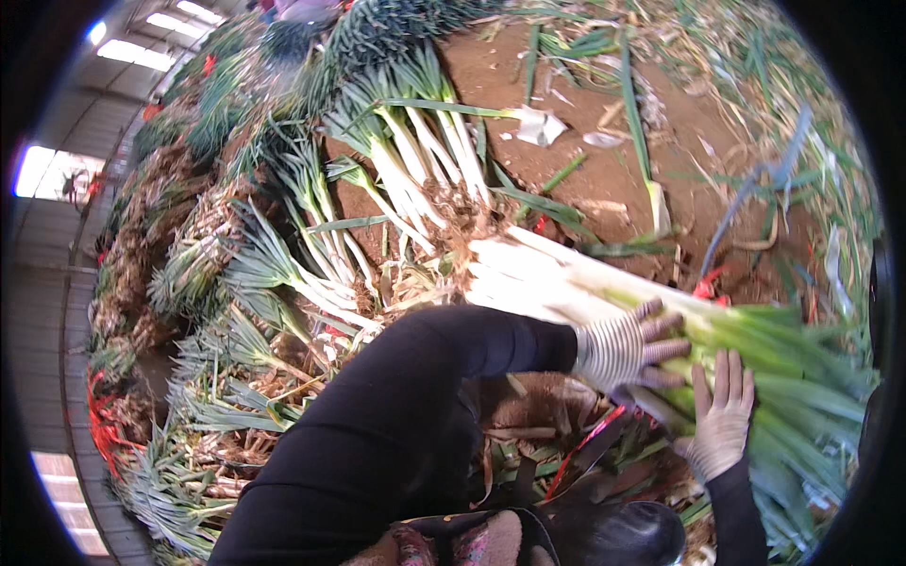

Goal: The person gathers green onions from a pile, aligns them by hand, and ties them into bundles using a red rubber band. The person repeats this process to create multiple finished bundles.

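Observation:
A thick bundle of leeks or large green onions lies before me, its white stalks to the left and its green leaves fanning right. My left hand, in a pale ribbed glove, lies across the lower side of the bundle where white turns to green, fingers spread. Close to its right, my right hand, also gloved, rests on the leaves with its fingers extended. The undersides of both hands are hidden. Red tying material shows beyond the bundle, and a red strip is below it.
Smaller bunches of the same plant lie on brown ground beyond and left. Larger piles line the left side. Loose leaves and trimmings litter the right. A dark rounded object is near my body. A metal-clad wall stands far left.

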Tool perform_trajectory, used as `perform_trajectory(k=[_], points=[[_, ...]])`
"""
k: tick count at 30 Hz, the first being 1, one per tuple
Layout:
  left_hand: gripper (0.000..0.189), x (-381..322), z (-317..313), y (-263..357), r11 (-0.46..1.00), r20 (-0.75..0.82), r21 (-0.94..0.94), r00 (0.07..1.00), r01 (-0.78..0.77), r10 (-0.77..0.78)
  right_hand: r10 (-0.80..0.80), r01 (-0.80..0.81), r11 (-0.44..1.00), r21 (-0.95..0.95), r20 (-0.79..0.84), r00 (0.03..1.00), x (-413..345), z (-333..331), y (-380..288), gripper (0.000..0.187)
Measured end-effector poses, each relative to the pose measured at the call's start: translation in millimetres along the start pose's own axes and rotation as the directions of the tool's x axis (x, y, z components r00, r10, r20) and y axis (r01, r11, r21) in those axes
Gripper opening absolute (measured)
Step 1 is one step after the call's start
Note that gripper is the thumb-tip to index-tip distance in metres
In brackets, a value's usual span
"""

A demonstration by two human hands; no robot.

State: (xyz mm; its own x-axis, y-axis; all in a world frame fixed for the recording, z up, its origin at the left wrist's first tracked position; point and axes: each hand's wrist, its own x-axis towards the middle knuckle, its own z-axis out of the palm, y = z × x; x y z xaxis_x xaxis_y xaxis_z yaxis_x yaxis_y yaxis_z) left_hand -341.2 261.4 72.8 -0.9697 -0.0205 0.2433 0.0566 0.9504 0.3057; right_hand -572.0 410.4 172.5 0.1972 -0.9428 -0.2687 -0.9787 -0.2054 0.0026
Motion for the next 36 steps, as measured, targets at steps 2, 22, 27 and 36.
perform_trajectory(k=[2, 22, 27, 36], points=[[0.105, 2, -6, 5, 1.000, 0.005, 0.017, 1.000, -0.012, 0.012, -0.018, 0.018, 0.999, -0.028, 0.017, 1.000, -3, 5, 2, 0.134], [0.061, -458, -17, -223, -0.322, -0.272, -0.719, -0.676, 0.616, -0.685, -0.170, 0.127, 0.900, -0.418, -0.067, 0.983, -15, 43, 29, 0.055], [0.061, -508, 28, -251, -0.280, -0.047, -0.912, -0.753, 0.301, -0.657, -0.068, 0.097, 0.883, -0.460, 0.079, 0.995, -19, 42, 30, 0.062], [0.052, -516, 3, -231, -0.287, 0.161, -0.956, -0.695, 0.068, -0.701, -0.102, 0.122, 0.913, -0.390, 0.070, 0.992, -24, 43, 36, 0.078]])
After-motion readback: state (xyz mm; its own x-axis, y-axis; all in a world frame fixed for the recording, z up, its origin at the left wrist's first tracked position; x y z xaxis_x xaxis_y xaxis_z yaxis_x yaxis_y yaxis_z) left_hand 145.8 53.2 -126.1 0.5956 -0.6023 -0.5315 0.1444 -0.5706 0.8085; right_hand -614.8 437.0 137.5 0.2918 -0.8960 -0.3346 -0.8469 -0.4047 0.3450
